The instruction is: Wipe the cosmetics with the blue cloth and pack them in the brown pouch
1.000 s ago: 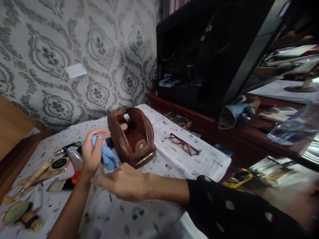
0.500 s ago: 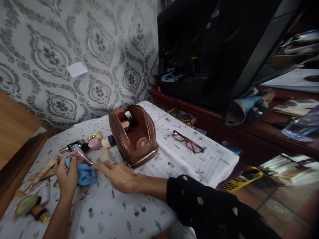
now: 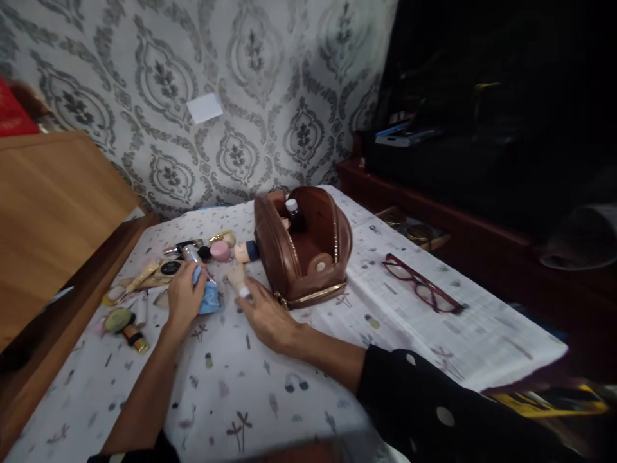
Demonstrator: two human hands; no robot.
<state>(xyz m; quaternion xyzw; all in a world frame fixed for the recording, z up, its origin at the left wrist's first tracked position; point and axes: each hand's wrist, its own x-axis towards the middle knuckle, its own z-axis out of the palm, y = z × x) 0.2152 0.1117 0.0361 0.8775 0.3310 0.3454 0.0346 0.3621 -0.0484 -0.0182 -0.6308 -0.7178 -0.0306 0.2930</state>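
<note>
Slanting cream tube [image 3: 236,279], white cap [image 3: 244,292] — nearer end

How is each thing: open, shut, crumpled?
Brown bag: open, upright.
Blue cloth: crumpled, in the left hand.
White-topped bottle: capped, inside the bag.
Navy-topped bottle: capped, lying down.
Cream tube: right hand at its white end.
Glasses: lying, can't tell if folded.
Other makeup: too small to tell.

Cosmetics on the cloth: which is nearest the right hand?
The beige tube with the white cap, its capped end at the right hand; the others lie farther off.
</note>
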